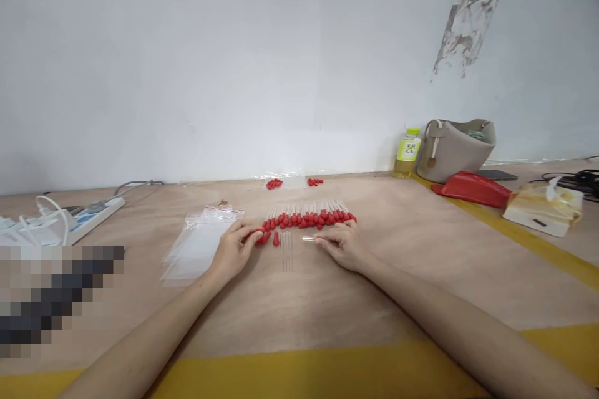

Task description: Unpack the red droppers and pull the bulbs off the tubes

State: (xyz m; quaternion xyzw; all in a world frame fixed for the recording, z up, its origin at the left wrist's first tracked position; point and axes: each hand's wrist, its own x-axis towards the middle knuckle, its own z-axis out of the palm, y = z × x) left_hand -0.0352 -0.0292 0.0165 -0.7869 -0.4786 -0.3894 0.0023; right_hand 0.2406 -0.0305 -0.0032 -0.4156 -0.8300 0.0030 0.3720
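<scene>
My left hand (234, 250) pinches a red rubber bulb (260, 230) between thumb and fingers. Loose red bulbs (276, 239) lie by its fingertips. My right hand (345, 245) is closed on a thin glass dropper tube (308, 238), whose free end points left toward the other hand. Between the hands, several bare glass tubes (287, 252) lie side by side on the brown tabletop. Just beyond them runs a row of glass droppers (309, 219), red bulbs toward me and glass ends toward the wall.
Clear zip bags (201, 243) lie to the left, near a power strip (96, 218). More red bulbs (274, 184) rest at the wall on clear plastic. At right are a drink bottle (406, 154), a grey bag (456, 149), a red pouch (472, 189) and a tissue pack (543, 207).
</scene>
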